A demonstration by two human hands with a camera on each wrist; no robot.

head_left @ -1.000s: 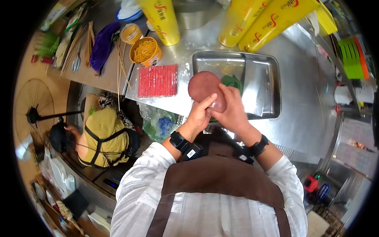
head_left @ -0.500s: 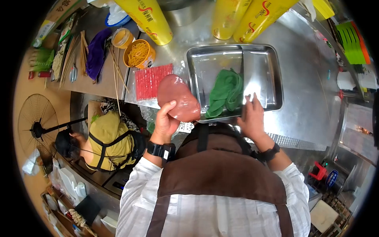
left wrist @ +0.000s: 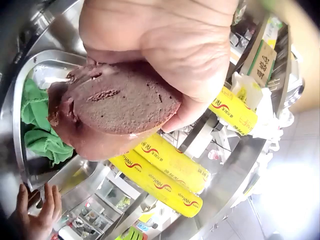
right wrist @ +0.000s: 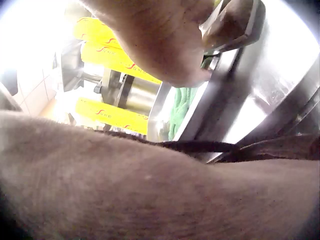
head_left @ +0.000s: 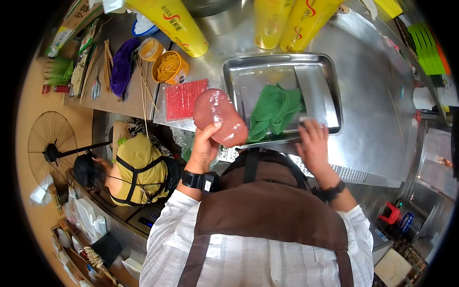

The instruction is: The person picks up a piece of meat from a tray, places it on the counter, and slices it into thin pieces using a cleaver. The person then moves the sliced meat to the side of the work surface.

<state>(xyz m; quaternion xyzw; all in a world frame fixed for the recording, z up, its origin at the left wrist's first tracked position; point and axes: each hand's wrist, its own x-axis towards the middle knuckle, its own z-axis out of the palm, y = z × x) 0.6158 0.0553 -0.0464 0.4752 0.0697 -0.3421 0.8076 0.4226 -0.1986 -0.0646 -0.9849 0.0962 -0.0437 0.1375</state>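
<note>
My left hand grips a smooth reddish-brown piece of liver, thumb on top, held up by the left front corner of a metal tray. The left wrist view shows the liver's flat cut face, with small holes in it. A crumpled green cloth lies in the tray. To its right a broad cleaver blade slants across the tray. My right hand is over the tray's front right edge, fingers loosely extended, right by the blade's near end.
A pack of red sticks lies left of the tray, below an orange tub of yellow strips. Yellow film rolls stand behind. A purple cloth and thin sticks lie further left. Another person sits at the left.
The hands have parted: the left carried the liver leftward off the tray, the right moved to the tray's right front. Lately the blade has tilted and the green cloth has shifted slightly.
</note>
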